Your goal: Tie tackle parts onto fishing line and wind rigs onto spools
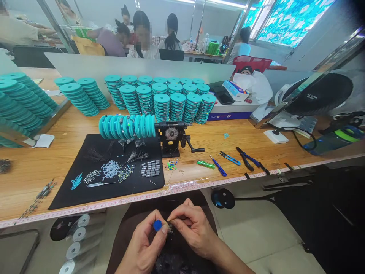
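Observation:
Both my hands are low in front of me, over my lap and below the table's edge. My left hand pinches a small blue piece between thumb and finger. My right hand is closed in a pinch right beside it, on a thin dark bundle of fine strands that meets the blue piece. The two hands touch at the fingertips. What lies under them is dark and unclear.
A wooden table carries a black mat with small parts, a hand-cranked winder loaded with teal spools, stacks of teal spools, scissors, pliers and a green tube. Several people sit behind a partition.

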Motion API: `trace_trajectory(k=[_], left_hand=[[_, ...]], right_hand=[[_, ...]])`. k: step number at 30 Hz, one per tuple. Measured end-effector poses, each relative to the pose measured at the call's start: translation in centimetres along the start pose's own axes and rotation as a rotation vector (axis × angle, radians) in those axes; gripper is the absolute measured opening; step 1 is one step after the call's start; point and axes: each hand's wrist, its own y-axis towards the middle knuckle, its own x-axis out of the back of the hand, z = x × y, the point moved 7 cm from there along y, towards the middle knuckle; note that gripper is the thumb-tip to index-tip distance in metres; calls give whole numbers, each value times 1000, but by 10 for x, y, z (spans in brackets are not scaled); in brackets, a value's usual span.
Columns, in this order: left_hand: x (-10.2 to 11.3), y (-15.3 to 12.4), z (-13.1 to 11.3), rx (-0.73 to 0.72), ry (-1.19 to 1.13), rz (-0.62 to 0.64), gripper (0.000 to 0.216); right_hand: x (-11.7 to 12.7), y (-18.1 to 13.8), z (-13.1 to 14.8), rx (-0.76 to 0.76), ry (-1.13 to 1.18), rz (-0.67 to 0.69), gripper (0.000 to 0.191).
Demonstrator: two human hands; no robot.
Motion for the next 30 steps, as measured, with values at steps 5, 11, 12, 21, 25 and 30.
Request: trace_trajectory(k=[5,11,12,21,25,30], left_hand=[[-5,0,0,34,-96,26,38],[-10,0,1,95,-258,34,41],[-11,0,1,98,-274,35,41],[-12,1,-1,100,-273,34,40],[-13,1,1,118,-292,40,41],[-15,2,5,114,-325,66,40]], right_hand=[[1,-1,0,8,2,-12,14],[1,-1,0,23,-25,-11,15],[1,-1,-1,23,-25,-13,15],[1,-1,1,30,-42,-7,15],[1,-1,2,28,-33,-6,15],[1,-1,2,15,5,-12,13]])
